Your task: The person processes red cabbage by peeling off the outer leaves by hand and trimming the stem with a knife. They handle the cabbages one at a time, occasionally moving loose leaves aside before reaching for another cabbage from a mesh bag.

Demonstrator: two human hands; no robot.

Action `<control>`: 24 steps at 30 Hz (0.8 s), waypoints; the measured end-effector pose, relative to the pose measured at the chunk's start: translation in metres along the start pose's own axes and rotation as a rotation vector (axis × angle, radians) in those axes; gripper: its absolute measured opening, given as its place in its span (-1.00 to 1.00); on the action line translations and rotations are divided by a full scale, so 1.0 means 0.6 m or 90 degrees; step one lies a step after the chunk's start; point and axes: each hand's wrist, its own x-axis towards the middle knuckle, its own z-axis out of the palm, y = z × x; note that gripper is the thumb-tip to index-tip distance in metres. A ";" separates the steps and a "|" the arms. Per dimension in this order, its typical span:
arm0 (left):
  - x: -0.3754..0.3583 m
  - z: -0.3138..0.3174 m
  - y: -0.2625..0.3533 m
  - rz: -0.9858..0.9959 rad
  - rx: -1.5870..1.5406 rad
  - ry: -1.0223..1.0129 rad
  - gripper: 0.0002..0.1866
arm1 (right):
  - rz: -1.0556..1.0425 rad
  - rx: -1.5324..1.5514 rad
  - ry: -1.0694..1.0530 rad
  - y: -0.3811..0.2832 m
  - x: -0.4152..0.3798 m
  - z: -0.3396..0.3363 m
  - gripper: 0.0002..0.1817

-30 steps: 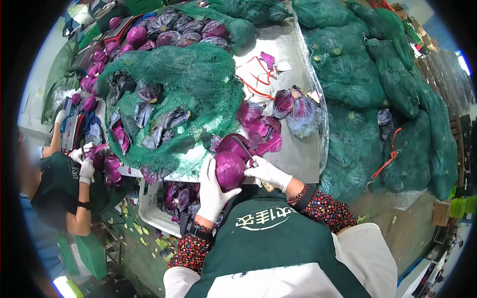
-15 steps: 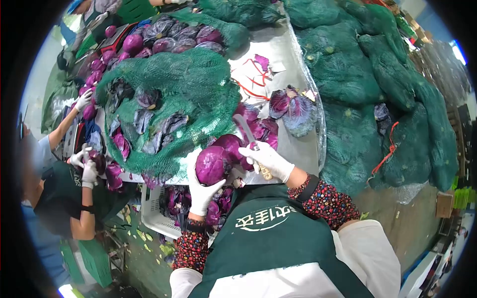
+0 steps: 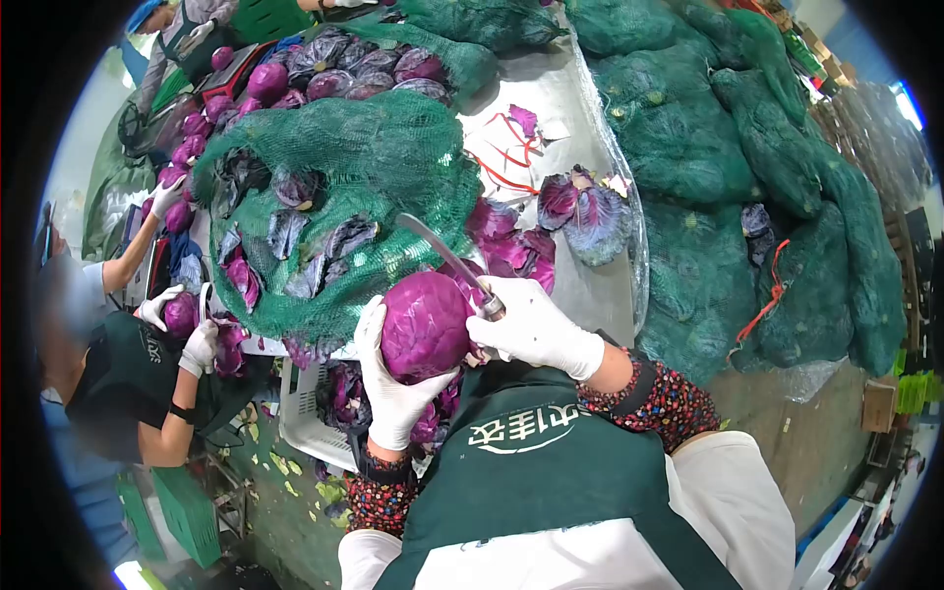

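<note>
Head view: a red cabbage [image 3: 426, 329] is held up by the near edge of the counter [image 3: 602, 300], approx. in front of the green apron [image 3: 551, 472]. It's cupped by the gloved L hand [image 3: 391, 388], grip clamped on it, fingers along its L side & thumb low on the near side. A knife [image 3: 453, 260] w/ curved blade is held in the gloved R hand [image 3: 539, 329], grip closed round the handle; blade is pointed up & to the L, its tip seen against the green net bag [image 3: 383, 143]. R hand is held right by the cabbage's R side; whether it's touched there can't be told. Loose purple leaves [image 3: 521, 258] are piled just beyond, w/ a bigger leaf [image 3: 595, 226] spread to their R; red string [image 3: 506, 182] is strewn farther back. Dark leaves [image 3: 285, 234] are scattered on the net bag. A white crate [image 3: 298, 408] w/ purple scraps is set below the counter edge, near L hand. Full net sacks [image 3: 678, 147] are stacked to the R. Far L, a smaller purple head [image 3: 180, 315] is held betw. a co-worker's gloved hands [image 3: 200, 349].
</note>
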 end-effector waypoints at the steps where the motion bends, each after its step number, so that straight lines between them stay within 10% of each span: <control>1: 0.003 -0.001 0.001 -0.049 -0.100 -0.011 0.18 | 0.019 0.080 -0.026 -0.001 -0.002 -0.002 -0.86; 7: -0.013 -0.007 -0.065 -0.313 -0.696 -0.056 0.19 | 0.003 0.500 -0.173 0.054 0.003 -0.122 -0.88; 9: -0.020 -0.003 -0.041 -0.444 -0.848 0.007 0.11 | -0.010 0.469 -0.096 0.100 0.010 -0.153 -0.90; 14: -0.030 0.021 -0.064 -0.265 -0.771 -0.052 0.06 | -0.025 0.019 0.154 0.090 0.024 -0.128 -0.83; 16: -0.016 0.028 -0.065 -0.406 -1.084 -0.112 -0.01 | -0.079 -0.019 0.190 0.057 0.018 -0.094 -0.80; 19: 0.004 0.023 -0.039 -0.471 -0.948 -0.182 -0.04 | -0.108 0.044 0.107 0.010 0.019 -0.047 -0.57; 20: -0.011 0.041 -0.061 -0.240 -0.437 -0.146 -0.04 | -0.102 0.053 0.049 0.006 0.022 -0.042 -0.54; 24: -0.024 0.053 -0.064 -0.259 -0.431 -0.160 -0.28 | -0.072 0.075 -0.082 0.003 0.024 -0.026 -0.34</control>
